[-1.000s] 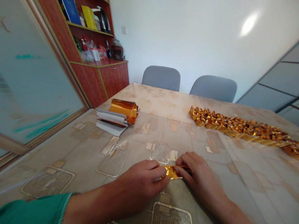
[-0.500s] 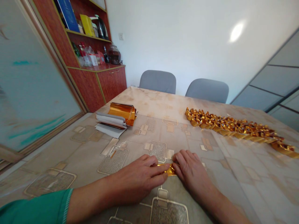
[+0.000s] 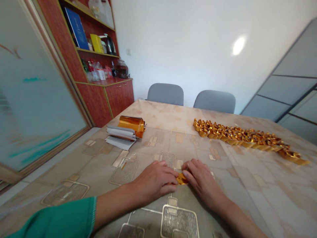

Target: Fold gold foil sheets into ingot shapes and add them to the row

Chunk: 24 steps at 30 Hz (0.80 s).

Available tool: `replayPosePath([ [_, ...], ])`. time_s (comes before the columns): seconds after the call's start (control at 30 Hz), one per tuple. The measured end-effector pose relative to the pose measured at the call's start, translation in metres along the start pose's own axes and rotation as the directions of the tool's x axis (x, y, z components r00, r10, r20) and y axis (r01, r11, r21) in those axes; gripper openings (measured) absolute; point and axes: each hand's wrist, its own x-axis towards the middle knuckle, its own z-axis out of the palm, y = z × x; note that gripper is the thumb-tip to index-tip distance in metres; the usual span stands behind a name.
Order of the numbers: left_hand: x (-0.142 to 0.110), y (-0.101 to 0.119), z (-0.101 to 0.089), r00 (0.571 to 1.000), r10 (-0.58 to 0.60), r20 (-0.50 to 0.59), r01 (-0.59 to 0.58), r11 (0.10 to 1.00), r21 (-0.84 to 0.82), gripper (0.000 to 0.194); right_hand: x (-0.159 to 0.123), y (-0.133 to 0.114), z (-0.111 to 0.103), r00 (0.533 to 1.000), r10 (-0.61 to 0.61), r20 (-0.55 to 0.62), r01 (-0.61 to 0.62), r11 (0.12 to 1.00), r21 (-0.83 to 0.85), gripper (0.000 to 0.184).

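I am holding a small folded piece of gold foil [image 3: 182, 179] on the patterned tablecloth [image 3: 86, 165], directly in front of me, between my hands. My left hand [image 3: 155, 178] is closing on it from the left, its fingers lying together, and my right hand [image 3: 201, 178] is closing on it from the right, its fingers slightly parted. Both hands are pinching the foil and pressing it against the tablecloth. A green sleeve [image 3: 56, 216] is covering my left upper arm.

Ahead and to the left, a curled sheet of gold foil [image 3: 131, 125] is resting on a stack of white paper sheets [image 3: 118, 142]. Ahead and to the right, a long row of folded gold foil pieces [image 3: 237, 137] is lying on the table. Beyond the table, a grey chair [image 3: 165, 94] and a second grey chair [image 3: 214, 101] are standing side by side, and a red-brown wooden cabinet [image 3: 106, 97] is standing at the far left.
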Motion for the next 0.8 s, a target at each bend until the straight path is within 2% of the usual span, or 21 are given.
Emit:
replayPosePath([
  [0.07,0.009,0.001,0.006,0.992,-0.118,-0.055,0.117,0.993,-0.019,0.013,0.003,0.002,-0.002,0.999,0.034,0.016,-0.034,0.999,0.033,0.004],
  [0.17,0.016,0.005,0.01,0.941,-0.308,-0.14,0.308,0.951,-0.018,0.014,0.005,0.004,-0.003,0.999,0.028,0.027,-0.03,0.996,0.087,0.006],
  [0.27,0.016,0.008,0.011,0.899,-0.404,-0.17,0.412,0.911,0.013,0.025,0.006,0.006,-0.003,0.999,-0.015,0.029,0.01,0.989,0.148,0.008],
  [0.43,0.013,0.009,0.013,0.888,-0.436,-0.147,0.435,0.9,-0.044,0.016,0.009,0.007,-0.002,0.998,-0.069,-0.001,0.068,0.983,0.172,0.011],
  [0.67,0.014,0.009,0.02,0.892,-0.431,-0.135,0.374,0.873,-0.311,0.011,0.012,0.012,0.001,0.985,-0.166,-0.047,0.172,0.957,0.234,0.009],
  [0.8,0.012,0.01,0.019,0.888,-0.412,-0.203,0.341,0.887,-0.312,0.007,0.012,0.009,-0.005,0.965,-0.243,-0.102,0.261,0.932,0.252,0.013],
])
